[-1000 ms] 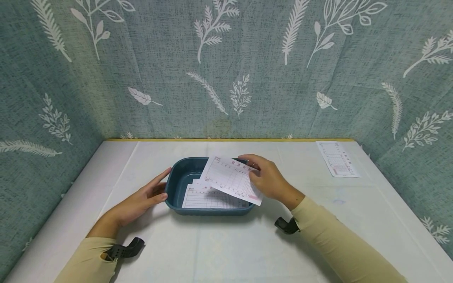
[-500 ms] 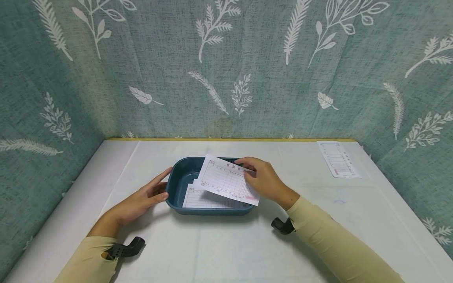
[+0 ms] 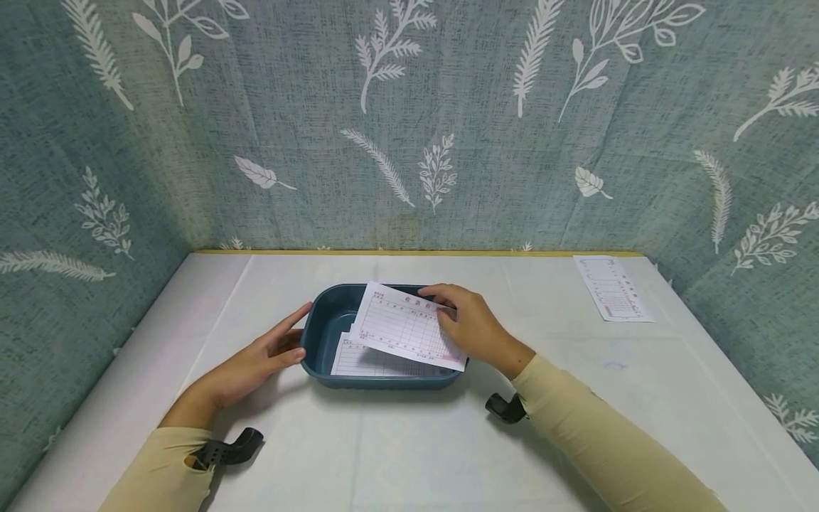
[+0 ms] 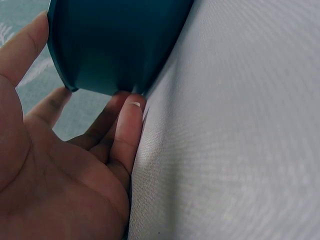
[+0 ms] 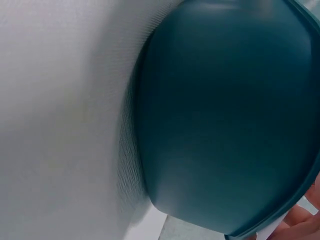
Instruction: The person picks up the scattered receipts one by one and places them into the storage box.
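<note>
A printed receipt slip (image 3: 403, 323) with red heading characters is pinched by my right hand (image 3: 481, 328), tilted above the right part of a dark teal plastic basin (image 3: 384, 382). Under it, inside the basin, lie more receipt slips (image 3: 371, 364), partly covered by the held one. My left hand (image 3: 257, 366) touches the basin's left end, its fingers spread. In the left wrist view, the left fingers (image 4: 127, 130) rest at the basin's lower edge. Only part of the right hand (image 5: 295, 225) shows in the right wrist view, beside the basin's rim.
Another printed slip (image 3: 614, 290) lies at the back right of the white-covered table (image 3: 397, 448). A leaf-patterned grey-green cloth (image 3: 397, 156) stands behind and along both sides. Black wrist mounts (image 3: 230, 449) project from both sleeves.
My right hand has moved slightly left, carrying the receipt slip farther over the basin. The left hand and basin have hardly moved.
</note>
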